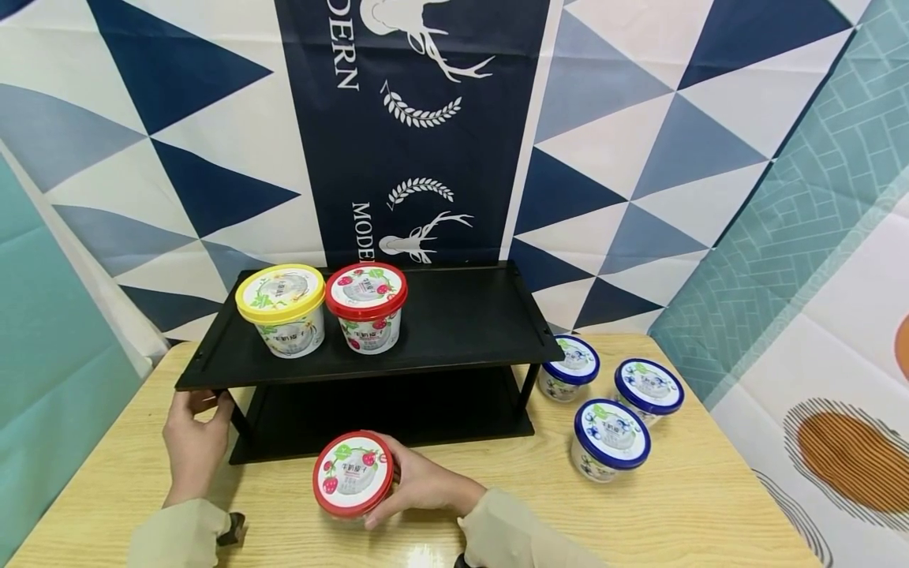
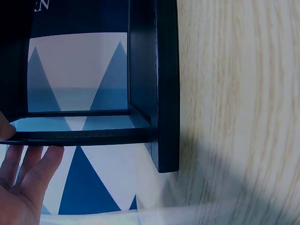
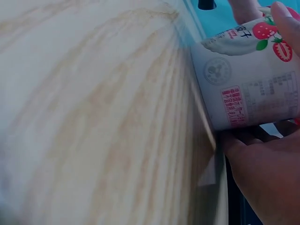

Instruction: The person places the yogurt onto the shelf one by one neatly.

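Note:
A strawberry tub with a red lid [image 1: 353,475] is in my right hand [image 1: 426,481], in front of the black two-tier shelf [image 1: 461,315]. Fingers and thumb wrap around the tub's printed white side [image 3: 253,79] in the right wrist view. My left hand [image 1: 195,442] is at the shelf's front left corner. There it pinches a black post [image 2: 89,137], thumb on one side and fingertips [image 2: 55,151] on the other. On the top tier stand a yellow-lidded tub [image 1: 291,335] and, close to its right, another red-lidded tub [image 1: 372,333].
Right of the shelf, three blue-lidded tubs [image 1: 612,432] stand on the wooden table [image 1: 525,513]. One of them is close against the shelf's right end. A patterned cloth [image 1: 604,102] hangs behind the shelf. The lower tier [image 1: 376,414] sits low over the tabletop.

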`<action>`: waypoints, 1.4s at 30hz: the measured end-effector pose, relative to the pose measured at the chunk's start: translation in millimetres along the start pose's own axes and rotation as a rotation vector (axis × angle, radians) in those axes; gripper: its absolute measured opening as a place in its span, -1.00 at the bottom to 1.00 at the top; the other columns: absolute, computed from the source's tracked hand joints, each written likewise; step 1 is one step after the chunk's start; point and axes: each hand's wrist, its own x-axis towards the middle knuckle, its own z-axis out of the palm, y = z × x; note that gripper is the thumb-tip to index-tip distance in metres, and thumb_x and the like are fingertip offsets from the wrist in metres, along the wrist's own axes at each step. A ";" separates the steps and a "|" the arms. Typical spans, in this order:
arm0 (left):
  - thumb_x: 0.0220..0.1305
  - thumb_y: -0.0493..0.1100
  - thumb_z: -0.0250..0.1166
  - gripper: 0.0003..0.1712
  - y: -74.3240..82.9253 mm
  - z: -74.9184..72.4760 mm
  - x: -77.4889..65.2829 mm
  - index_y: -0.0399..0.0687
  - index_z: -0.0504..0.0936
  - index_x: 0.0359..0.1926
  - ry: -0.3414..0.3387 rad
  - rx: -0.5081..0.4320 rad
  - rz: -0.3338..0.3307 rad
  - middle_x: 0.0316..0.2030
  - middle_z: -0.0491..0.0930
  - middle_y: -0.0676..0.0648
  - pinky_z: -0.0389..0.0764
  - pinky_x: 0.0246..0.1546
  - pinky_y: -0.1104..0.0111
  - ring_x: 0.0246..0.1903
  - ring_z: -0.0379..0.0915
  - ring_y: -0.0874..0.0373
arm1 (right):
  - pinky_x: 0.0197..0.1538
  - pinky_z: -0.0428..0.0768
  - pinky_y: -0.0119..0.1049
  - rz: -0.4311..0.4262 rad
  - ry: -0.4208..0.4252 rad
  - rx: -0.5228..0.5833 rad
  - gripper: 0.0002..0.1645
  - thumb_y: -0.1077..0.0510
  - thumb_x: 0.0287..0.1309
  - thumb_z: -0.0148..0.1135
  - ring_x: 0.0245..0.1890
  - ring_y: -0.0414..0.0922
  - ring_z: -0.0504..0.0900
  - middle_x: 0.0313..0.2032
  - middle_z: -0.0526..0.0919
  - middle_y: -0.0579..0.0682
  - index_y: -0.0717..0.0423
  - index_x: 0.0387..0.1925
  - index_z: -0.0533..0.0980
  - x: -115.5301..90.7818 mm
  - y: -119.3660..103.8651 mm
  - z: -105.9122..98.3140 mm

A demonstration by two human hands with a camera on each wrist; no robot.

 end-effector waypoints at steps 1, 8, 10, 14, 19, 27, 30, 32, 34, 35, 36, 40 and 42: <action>0.20 -0.31 0.17 -0.67 -0.1 0.2 0.1 -0.10 0.48 0.02 0.001 -0.001 0.001 -0.40 0.29 0.50 0.37 -0.31 0.54 -0.37 0.25 0.69 | 0.37 0.20 -0.26 -0.002 0.003 -0.005 0.17 0.27 -0.19 0.50 0.26 -0.27 0.29 0.25 0.31 -0.26 -0.34 0.36 0.03 0.4 0.4 0.9; 0.20 -0.31 0.16 -0.68 0.3 0.3 0.7 -0.11 0.47 0.01 0.001 0.002 0.000 -0.39 0.29 0.48 0.34 -0.31 0.59 -0.37 0.25 0.69 | 0.33 0.18 -0.28 -0.029 0.035 -0.011 0.17 0.31 -0.26 0.52 0.22 -0.29 0.33 0.21 0.37 -0.27 -0.33 0.33 0.09 2.6 2.3 7.7; 0.21 -0.30 0.16 -0.67 0.4 0.3 0.6 -0.11 0.47 0.02 -0.002 0.002 -0.005 -0.39 0.29 0.48 0.34 -0.31 0.59 -0.36 0.25 0.68 | 0.30 0.22 -0.32 -0.030 0.046 -0.016 0.16 0.30 -0.27 0.53 0.20 -0.29 0.36 0.18 0.39 -0.27 -0.32 0.32 0.10 3.2 2.4 8.8; 0.21 -0.29 0.16 -0.68 0.8 -0.1 0.6 -0.11 0.47 0.02 -0.004 0.003 -0.011 -0.40 0.28 0.48 0.34 -0.31 0.56 -0.37 0.25 0.68 | 0.25 0.28 -0.37 -0.035 0.047 -0.014 0.13 0.30 -0.26 0.52 0.16 -0.29 0.40 0.16 0.42 -0.26 -0.32 0.31 0.12 4.7 1.8 9.8; 0.21 -0.29 0.16 -0.68 1.1 -0.5 0.7 -0.11 0.47 0.01 -0.004 0.008 -0.016 -0.40 0.29 0.48 0.34 -0.32 0.58 -0.37 0.24 0.68 | 0.25 0.29 -0.36 -0.026 0.052 -0.006 0.12 0.31 -0.25 0.52 0.16 -0.28 0.40 0.15 0.43 -0.26 -0.32 0.30 0.13 5.4 2.0 10.1; 0.21 -0.29 0.16 -0.68 1.9 -0.7 -0.1 -0.12 0.47 0.01 -0.006 0.003 -0.012 -0.40 0.30 0.48 0.37 -0.30 0.51 -0.37 0.25 0.68 | 0.29 0.26 -0.25 -0.002 0.114 -0.025 0.12 0.28 -0.28 0.54 0.16 -0.28 0.39 0.14 0.42 -0.26 -0.30 0.29 0.14 4.6 4.4 12.0; 0.21 -0.29 0.16 -0.68 1.5 -0.5 -0.4 -0.12 0.47 0.01 -0.006 -0.001 -0.011 -0.40 0.30 0.48 0.37 -0.30 0.51 -0.37 0.25 0.68 | 0.29 0.26 -0.24 -0.003 0.126 -0.028 0.12 0.28 -0.29 0.54 0.16 -0.27 0.39 0.14 0.43 -0.26 -0.29 0.29 0.15 4.3 5.6 12.5; 0.21 -0.29 0.16 -0.68 1.3 -0.2 -0.3 -0.12 0.47 0.01 -0.005 -0.003 -0.009 -0.40 0.30 0.47 0.38 -0.29 0.51 -0.37 0.25 0.69 | 0.30 0.25 -0.25 -0.001 0.130 -0.023 0.12 0.29 -0.28 0.54 0.17 -0.27 0.38 0.14 0.43 -0.26 -0.29 0.29 0.14 4.1 6.0 12.4; 0.21 -0.29 0.16 -0.69 1.0 0.1 -0.4 -0.12 0.47 0.01 -0.005 0.000 -0.008 -0.40 0.30 0.47 0.38 -0.30 0.51 -0.37 0.25 0.69 | 0.30 0.25 -0.25 -0.001 0.130 -0.012 0.13 0.30 -0.28 0.53 0.18 -0.26 0.37 0.15 0.42 -0.26 -0.28 0.30 0.13 4.0 5.9 12.3; 0.21 -0.30 0.16 -0.69 0.9 0.2 -0.4 -0.12 0.47 0.01 -0.005 0.001 -0.008 -0.40 0.30 0.47 0.38 -0.30 0.52 -0.37 0.25 0.70 | 0.30 0.25 -0.26 -0.001 0.129 -0.007 0.13 0.30 -0.27 0.53 0.18 -0.26 0.37 0.15 0.42 -0.25 -0.27 0.30 0.13 3.8 5.6 12.4; 0.21 -0.30 0.16 -0.69 0.9 0.2 -0.3 -0.12 0.47 0.00 -0.005 0.001 -0.007 -0.40 0.31 0.46 0.38 -0.30 0.52 -0.37 0.25 0.70 | 0.29 0.25 -0.27 0.000 0.130 -0.004 0.13 0.30 -0.27 0.53 0.18 -0.26 0.37 0.16 0.42 -0.24 -0.26 0.31 0.13 3.7 5.2 12.4; 0.21 -0.29 0.16 -0.68 0.7 -0.2 -0.3 -0.11 0.47 0.02 -0.009 0.007 -0.014 -0.39 0.31 0.45 0.38 -0.30 0.51 -0.37 0.24 0.69 | 0.29 0.26 -0.28 -0.001 0.128 0.006 0.12 0.33 -0.27 0.52 0.19 -0.24 0.37 0.16 0.42 -0.21 -0.21 0.31 0.14 3.2 3.0 12.6; 0.21 -0.29 0.16 -0.67 1.2 -0.4 0.1 -0.10 0.47 0.02 -0.011 0.008 -0.016 -0.39 0.31 0.44 0.38 -0.29 0.50 -0.37 0.24 0.68 | 0.29 0.26 -0.26 0.007 0.127 0.010 0.11 0.32 -0.26 0.52 0.18 -0.24 0.38 0.16 0.42 -0.21 -0.24 0.30 0.15 3.0 1.6 12.0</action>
